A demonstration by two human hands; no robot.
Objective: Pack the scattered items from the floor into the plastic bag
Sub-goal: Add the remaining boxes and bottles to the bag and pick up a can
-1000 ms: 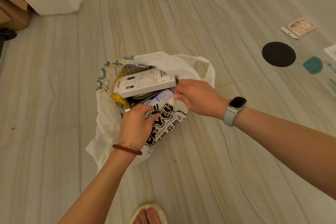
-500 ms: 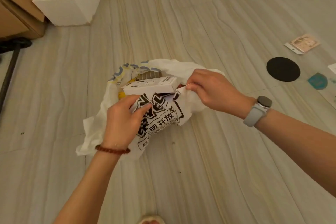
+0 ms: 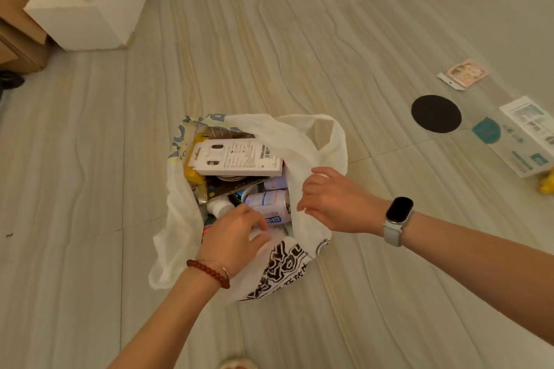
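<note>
White printed plastic bag sat on the pale wood-grain floor, mouth open between both grips. Right hand pinched the bag's right rim. Left hand had fingers curled over the near rim, grasp unclear. Flat white cardboard box and white-blue can lay inside, just beyond left grip. Black round disc and flat packets lay well right of the right grip.
</note>
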